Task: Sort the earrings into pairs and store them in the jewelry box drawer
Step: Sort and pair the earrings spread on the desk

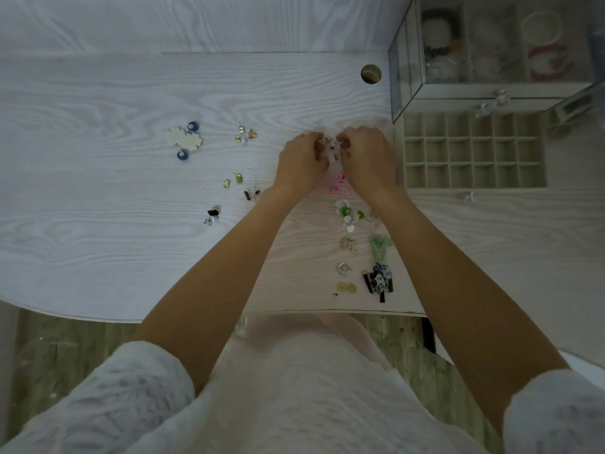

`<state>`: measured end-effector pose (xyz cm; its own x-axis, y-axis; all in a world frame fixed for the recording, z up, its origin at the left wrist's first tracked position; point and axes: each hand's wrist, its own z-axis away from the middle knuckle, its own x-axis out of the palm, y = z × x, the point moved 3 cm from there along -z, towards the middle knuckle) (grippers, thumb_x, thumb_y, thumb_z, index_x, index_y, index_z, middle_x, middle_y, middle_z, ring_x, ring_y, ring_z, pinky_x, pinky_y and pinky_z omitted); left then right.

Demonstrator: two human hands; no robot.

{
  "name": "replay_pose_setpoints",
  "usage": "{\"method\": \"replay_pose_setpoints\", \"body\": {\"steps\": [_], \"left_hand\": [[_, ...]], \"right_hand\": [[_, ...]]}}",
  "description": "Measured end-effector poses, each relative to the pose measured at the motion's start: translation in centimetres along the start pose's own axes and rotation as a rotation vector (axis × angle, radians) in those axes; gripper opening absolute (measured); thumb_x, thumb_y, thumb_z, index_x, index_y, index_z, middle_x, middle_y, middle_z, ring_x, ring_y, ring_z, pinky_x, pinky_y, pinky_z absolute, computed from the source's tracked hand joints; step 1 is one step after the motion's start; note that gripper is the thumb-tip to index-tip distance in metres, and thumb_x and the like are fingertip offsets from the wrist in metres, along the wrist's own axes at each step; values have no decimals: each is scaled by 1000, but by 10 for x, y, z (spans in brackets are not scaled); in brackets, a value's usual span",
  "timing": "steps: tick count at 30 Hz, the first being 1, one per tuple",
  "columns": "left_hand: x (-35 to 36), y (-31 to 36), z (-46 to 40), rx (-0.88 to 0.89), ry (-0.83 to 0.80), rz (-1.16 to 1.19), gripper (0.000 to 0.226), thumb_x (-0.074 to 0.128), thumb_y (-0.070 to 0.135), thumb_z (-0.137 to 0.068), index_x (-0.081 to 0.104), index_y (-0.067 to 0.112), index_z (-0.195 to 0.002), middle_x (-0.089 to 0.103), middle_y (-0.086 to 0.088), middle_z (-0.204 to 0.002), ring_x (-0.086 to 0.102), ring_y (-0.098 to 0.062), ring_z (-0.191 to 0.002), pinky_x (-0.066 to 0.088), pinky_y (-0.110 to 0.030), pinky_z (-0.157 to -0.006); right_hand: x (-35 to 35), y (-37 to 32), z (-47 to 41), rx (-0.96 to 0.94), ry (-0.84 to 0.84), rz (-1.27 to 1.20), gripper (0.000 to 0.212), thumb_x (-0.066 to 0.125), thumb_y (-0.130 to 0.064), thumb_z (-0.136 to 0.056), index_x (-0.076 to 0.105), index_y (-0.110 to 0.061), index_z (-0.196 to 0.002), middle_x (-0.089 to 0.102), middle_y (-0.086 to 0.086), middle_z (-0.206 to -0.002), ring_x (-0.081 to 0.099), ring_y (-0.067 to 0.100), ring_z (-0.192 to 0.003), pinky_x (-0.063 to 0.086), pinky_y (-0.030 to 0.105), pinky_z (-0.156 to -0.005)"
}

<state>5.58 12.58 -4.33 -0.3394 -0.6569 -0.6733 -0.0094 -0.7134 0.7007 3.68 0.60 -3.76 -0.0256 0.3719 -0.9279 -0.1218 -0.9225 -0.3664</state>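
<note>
My left hand (302,158) and my right hand (368,157) meet over the table's middle, fingers curled, both pinching small whitish earrings (332,149) between them. Just to the right, the jewelry box drawer (474,150) is pulled out, its grid of small compartments looking bare. Below my hands, a column of earrings lies on the table: pink loops (340,185), white and green discs (348,213), gold crescents (348,244), pale green pieces (379,245), gold coins (346,287) and black-and-white tassels (379,278). More earrings lie scattered at the left: cream flowers with blue discs (185,139) and gold studs (244,134).
The glass-topped jewelry box (491,44) stands at the back right with bracelets inside. A round cable hole (371,74) opens in the table behind my hands. The table's front edge (327,311) runs just above my lap.
</note>
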Motion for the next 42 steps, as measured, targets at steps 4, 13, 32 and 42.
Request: {"method": "replay_pose_setpoints", "body": {"steps": [4, 13, 32, 42], "left_hand": [[-11, -2, 5, 27, -39, -43, 41, 55, 10, -86, 51, 9, -127, 62, -7, -115, 59, -18, -102, 45, -31, -92], [-87, -27, 110, 239, 187, -227, 19, 54, 25, -90, 67, 22, -103, 67, 8, -87, 58, -8, -67, 45, -25, -64], [-89, -124, 146, -113, 351, -84, 32, 61, 24, -85, 58, 18, -117, 61, -1, -111, 53, -19, -96, 34, -21, -76], [-80, -107, 63, -58, 121, -191, 27, 57, 21, -85, 62, 18, -112, 61, -8, -105, 56, -23, -94, 40, -26, -77]], "right_hand": [[-9, -8, 9, -77, -8, 4, 29, 52, -10, -90, 59, -11, -117, 62, 9, -115, 52, 26, -106, 40, 32, -82], [-25, -42, 79, -353, 27, -33, 21, 51, -12, -88, 66, -10, -104, 69, 9, -92, 62, 28, -83, 42, 41, -84], [49, -83, 65, -227, -202, -147, 24, 51, 1, -87, 59, -4, -109, 55, 12, -113, 55, 24, -100, 43, 27, -83], [45, -85, 63, -201, -188, -143, 24, 59, -9, -86, 60, -9, -110, 58, 9, -109, 54, 24, -101, 45, 31, -84]]}}
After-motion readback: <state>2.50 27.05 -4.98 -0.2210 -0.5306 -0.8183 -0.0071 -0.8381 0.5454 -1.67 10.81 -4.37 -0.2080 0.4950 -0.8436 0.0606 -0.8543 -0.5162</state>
